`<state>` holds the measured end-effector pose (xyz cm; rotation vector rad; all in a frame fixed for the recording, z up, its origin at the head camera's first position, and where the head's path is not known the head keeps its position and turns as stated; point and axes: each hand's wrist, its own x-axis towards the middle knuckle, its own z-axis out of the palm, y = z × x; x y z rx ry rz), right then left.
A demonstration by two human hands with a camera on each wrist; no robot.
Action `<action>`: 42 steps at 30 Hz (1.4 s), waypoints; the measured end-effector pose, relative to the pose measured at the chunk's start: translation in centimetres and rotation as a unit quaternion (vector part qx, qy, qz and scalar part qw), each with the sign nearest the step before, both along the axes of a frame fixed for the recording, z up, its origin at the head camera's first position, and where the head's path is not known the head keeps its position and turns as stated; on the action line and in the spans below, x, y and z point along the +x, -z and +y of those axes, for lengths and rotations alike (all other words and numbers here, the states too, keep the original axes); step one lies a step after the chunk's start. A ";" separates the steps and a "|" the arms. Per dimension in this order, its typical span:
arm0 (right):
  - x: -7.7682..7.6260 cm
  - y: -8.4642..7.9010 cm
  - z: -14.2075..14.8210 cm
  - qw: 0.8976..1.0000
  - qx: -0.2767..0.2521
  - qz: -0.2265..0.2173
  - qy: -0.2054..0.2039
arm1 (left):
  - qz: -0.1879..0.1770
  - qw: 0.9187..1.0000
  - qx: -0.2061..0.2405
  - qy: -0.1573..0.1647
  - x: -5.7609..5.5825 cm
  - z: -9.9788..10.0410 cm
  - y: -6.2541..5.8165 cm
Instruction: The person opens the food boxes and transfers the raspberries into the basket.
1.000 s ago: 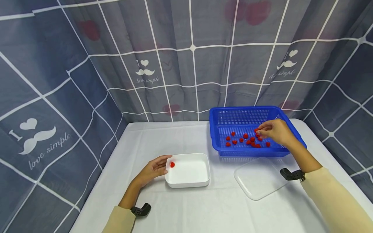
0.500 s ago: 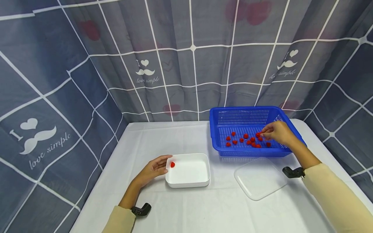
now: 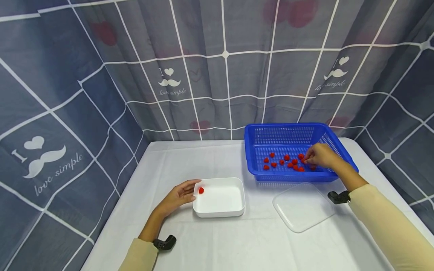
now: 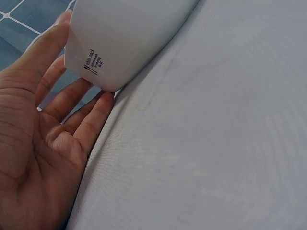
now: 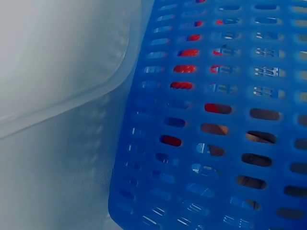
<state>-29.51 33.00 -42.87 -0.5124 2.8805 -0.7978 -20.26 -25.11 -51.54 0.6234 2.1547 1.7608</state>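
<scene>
In the head view my left hand (image 3: pixel 176 197) rests at the left end of a shallow white plastic box (image 3: pixel 220 214). Its thumb and fingertips touch the wall at the corner, as the left wrist view also shows. Inside the box lies one small red berry-like piece (image 3: pixel 201 191). My right hand (image 3: pixel 322 155) reaches down into a blue perforated basket (image 3: pixel 252 150), its bent fingers among several red berry-like pieces (image 3: pixel 286 157). Whether a piece is between those fingertips is hidden. Through the basket wall, the right wrist view shows red bits and some skin.
A clear plastic lid (image 3: pixel 301 207) lies flat in front of the basket, under the right forearm. White cloth covers the table (image 3: pixel 220 241). Grey-blue curtain (image 3: pixel 203 82) with white lines hangs behind and at both sides.
My right hand has shifted slightly right and lower in the basket, away from a red piece that was at its fingertips. The left hand and the white box stay in place.
</scene>
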 end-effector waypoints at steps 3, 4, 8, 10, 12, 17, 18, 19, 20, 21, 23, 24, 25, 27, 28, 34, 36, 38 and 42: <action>-0.1 0.1 0.0 1.000 0.020 -0.004 -0.001 | 0.005 1.000 0.000 0.004 -0.1 0.0 0.1; -0.2 0.2 0.0 1.000 0.024 -0.008 0.000 | 0.008 1.000 -0.001 0.007 -0.1 0.0 0.2; -0.4 0.2 0.0 0.999 0.025 -0.023 0.001 | 0.008 1.000 -0.002 0.007 -0.1 0.0 0.2; -0.5 0.2 0.0 1.000 0.021 -0.020 -0.002 | 0.006 1.000 -0.002 0.004 -0.1 0.0 0.2; -0.4 0.0 0.0 1.000 0.015 -0.007 -0.005 | 0.001 1.000 -0.001 0.000 0.0 0.0 0.1; 0.3 -1.2 0.1 0.999 -0.001 0.036 0.017 | 0.009 1.000 0.002 0.009 0.0 0.0 0.2; 0.6 -1.5 0.0 0.999 -0.004 0.043 0.023 | 0.010 1.000 0.004 0.011 0.0 0.0 0.2; 0.8 -1.8 -0.1 0.998 -0.008 0.047 0.030 | 0.011 1.000 0.004 0.012 0.0 0.0 0.2; 1.1 -2.1 -0.2 0.998 -0.011 0.051 0.035 | 0.010 1.000 0.005 0.011 0.0 0.0 0.2; 1.4 -2.5 -0.3 0.997 -0.014 0.059 0.040 | 0.008 1.000 0.005 0.011 0.0 0.0 0.1; 1.9 -3.1 -0.7 0.995 -0.014 0.084 0.048 | 0.003 1.000 0.005 0.008 -0.1 0.0 0.1; 2.2 -3.4 -0.9 0.994 -0.013 0.100 0.050 | -0.001 1.000 0.006 0.006 0.0 0.0 0.0; 2.5 -3.7 -1.1 0.991 -0.012 0.119 0.052 | -0.002 1.000 0.007 0.006 0.0 0.0 -0.1; 3.1 -4.2 -1.6 0.987 -0.011 0.152 0.058 | -0.002 1.000 0.008 0.008 0.0 0.1 -0.2; 3.5 -4.5 -1.9 0.984 -0.012 0.169 0.060 | 0.000 1.000 0.009 0.009 0.0 0.1 -0.2; 6.1 -6.2 -4.6 0.973 -0.031 0.215 0.080 | 0.013 1.000 0.017 0.015 0.2 0.2 -0.4; 7.0 -6.7 -5.7 0.970 -0.043 0.223 0.084 | 0.013 1.000 0.018 0.015 0.2 0.2 -0.4; 7.9 -7.2 -6.7 0.970 -0.062 0.222 0.078 | 0.013 1.000 0.018 0.015 0.1 0.1 -0.3; 9.2 -7.8 -8.8 0.972 -0.101 0.206 0.049 | 0.015 1.000 0.019 0.017 0.1 0.1 -0.2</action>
